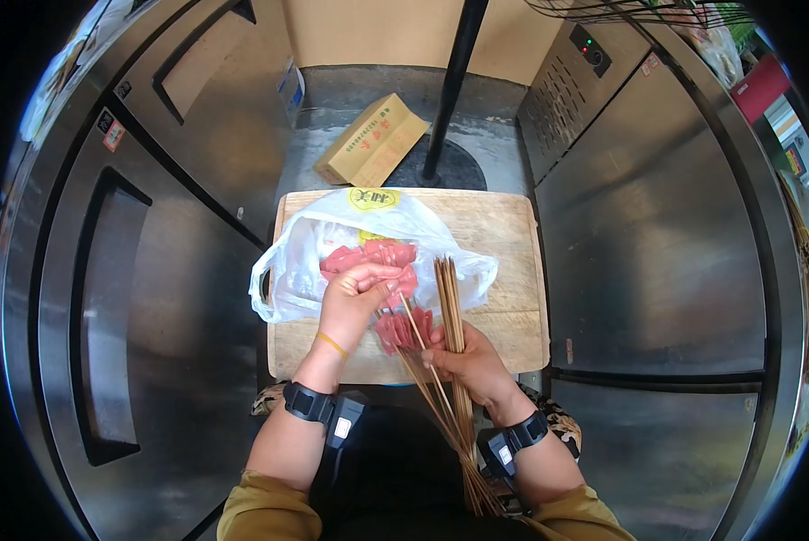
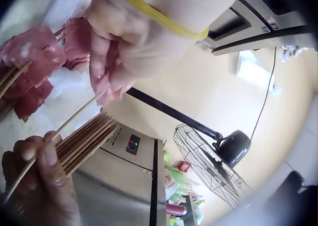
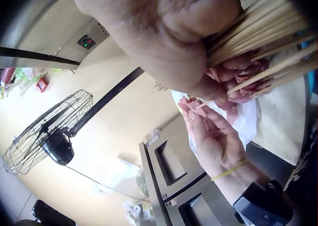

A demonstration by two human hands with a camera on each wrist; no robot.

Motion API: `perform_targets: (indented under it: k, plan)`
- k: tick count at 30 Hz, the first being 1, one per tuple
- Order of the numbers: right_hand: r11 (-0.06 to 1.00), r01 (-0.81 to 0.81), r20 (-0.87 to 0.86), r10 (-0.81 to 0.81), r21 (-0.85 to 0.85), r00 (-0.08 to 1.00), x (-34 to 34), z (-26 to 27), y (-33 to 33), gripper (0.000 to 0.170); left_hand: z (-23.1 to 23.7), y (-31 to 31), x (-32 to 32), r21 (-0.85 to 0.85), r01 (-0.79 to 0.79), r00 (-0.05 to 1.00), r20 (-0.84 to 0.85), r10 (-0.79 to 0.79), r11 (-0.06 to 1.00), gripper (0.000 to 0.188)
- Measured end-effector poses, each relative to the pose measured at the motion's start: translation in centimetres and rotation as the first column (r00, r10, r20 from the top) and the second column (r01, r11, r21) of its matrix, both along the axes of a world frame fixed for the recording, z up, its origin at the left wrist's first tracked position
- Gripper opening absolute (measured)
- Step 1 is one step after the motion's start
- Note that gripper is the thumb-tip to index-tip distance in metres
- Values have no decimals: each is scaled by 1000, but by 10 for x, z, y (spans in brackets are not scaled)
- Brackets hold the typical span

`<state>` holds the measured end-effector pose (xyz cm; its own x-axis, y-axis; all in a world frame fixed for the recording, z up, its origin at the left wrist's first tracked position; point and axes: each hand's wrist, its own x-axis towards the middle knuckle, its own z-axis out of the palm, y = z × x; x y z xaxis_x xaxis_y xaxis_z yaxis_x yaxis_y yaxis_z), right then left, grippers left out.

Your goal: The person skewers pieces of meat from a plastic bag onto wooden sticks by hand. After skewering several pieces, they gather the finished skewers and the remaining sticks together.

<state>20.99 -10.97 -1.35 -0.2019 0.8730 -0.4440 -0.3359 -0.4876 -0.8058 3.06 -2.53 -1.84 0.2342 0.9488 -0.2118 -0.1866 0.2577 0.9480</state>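
My left hand pinches a thin slice of pink raw meat between thumb and fingers. The pointed end of a single bamboo skewer meets that slice. My right hand grips a bundle of bamboo skewers, with the single skewer pinched at the thumb. Folded meat threaded on other skewers lies between the hands, close by the right fingers. More meat slices rest on the white plastic bag beyond the left hand.
The bag lies on a wooden board in front of the person. Steel cabinets stand on both sides. Behind the board are a cardboard box and the black pole of a fan.
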Motion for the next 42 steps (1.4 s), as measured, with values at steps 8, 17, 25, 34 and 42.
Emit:
perform_targets:
  k: [8,17,25,34,42]
  plan:
    - [1000,-18,0,18,-21,1000,5,-9,0,25,-6,-26,5,-64,220,966,-122,-226,973,12]
    - [999,46,42,-46,-1,998,1,-1,-5,15,-16,-26,9,245,181,800,-601,3,953,16]
    - [999,50,-171,-52,-20,984,12,16,-3,12,-26,-17,5,214,345,636,-769,-60,914,8]
    - [997,56,-91,-61,-58,994,17,4,-3,12,-13,-16,4,167,342,677,-727,-119,925,10]
    - [995,88,-71,-91,-46,993,7,5,-4,12,-12,9,-19,427,124,513,-801,310,896,29]
